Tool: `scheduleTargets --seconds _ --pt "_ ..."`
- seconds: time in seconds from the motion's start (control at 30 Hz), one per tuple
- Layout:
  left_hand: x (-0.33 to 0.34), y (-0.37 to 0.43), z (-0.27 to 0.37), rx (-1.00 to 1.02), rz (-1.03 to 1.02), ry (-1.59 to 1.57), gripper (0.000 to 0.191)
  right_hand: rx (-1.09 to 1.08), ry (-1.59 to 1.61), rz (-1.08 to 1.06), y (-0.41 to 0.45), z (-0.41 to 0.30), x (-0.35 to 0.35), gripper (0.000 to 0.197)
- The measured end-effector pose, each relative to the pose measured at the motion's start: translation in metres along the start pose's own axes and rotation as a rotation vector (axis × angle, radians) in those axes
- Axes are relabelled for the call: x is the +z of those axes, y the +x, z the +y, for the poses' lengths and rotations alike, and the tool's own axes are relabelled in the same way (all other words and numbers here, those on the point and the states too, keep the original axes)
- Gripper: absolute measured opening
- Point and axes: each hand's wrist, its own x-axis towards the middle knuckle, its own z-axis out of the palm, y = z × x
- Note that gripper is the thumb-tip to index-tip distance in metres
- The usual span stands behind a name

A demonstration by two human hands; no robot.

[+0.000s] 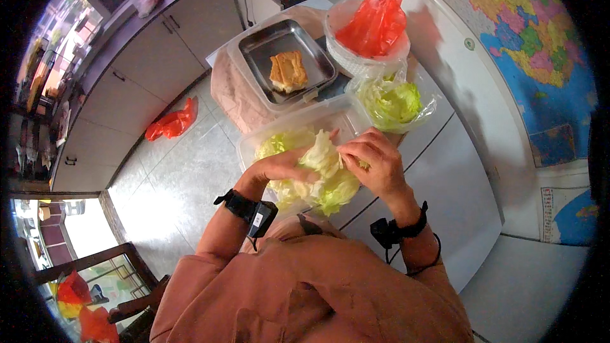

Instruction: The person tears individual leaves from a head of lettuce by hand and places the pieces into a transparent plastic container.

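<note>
Over a translucent plastic container (346,113), my left hand (286,164) grips a pale piece of lettuce (322,152) from below and the side. The fingertips of my right hand (376,159) pinch the right edge of that same piece. Loose lettuce leaves (336,193) fill much of the container, partly hidden under my hands. Just beyond my right hand, a clear plastic bag (369,90) holds more green lettuce (402,105).
Behind the container, a rectangular metal tray (259,40) holds browned bread-like food (288,70). A white basket (367,64) with a red plastic bag (376,28) stands by the wall. Another red bag (172,120) lies on the tiled floor. The tabletop (443,190) extends right.
</note>
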Motion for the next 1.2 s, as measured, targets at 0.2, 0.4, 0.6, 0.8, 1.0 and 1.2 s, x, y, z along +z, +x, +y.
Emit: scheduleTargets --seconds 0.2,0.4,0.6,0.8,1.0,1.2 --pt "0.002 -0.006 0.008 -0.060 0.039 -0.007 0.096 -0.012 0.119 -0.087 0.003 0.002 -0.006 0.033" --pt "0.005 0.000 0.008 0.039 0.102 0.176 0.098 -0.099 -0.017 -0.114 0.007 -0.004 -0.008 0.032" --pt "0.001 -0.006 0.011 -0.196 0.056 0.158 0.092 -0.296 -0.199 -0.188 0.011 -0.009 -0.015 0.022" --pt "-0.005 -0.007 -0.012 -0.182 0.067 0.008 0.097 -0.354 -0.269 -0.243 0.013 -0.004 -0.021 0.022" --pt "-0.004 -0.006 -0.014 -0.071 0.094 -0.005 0.078 -0.280 -0.244 -0.128 0.013 -0.006 -0.014 0.017" --pt "-0.003 -0.008 -0.008 -0.137 0.096 0.042 0.080 -0.158 -0.169 -0.060 0.009 -0.002 -0.004 0.022"
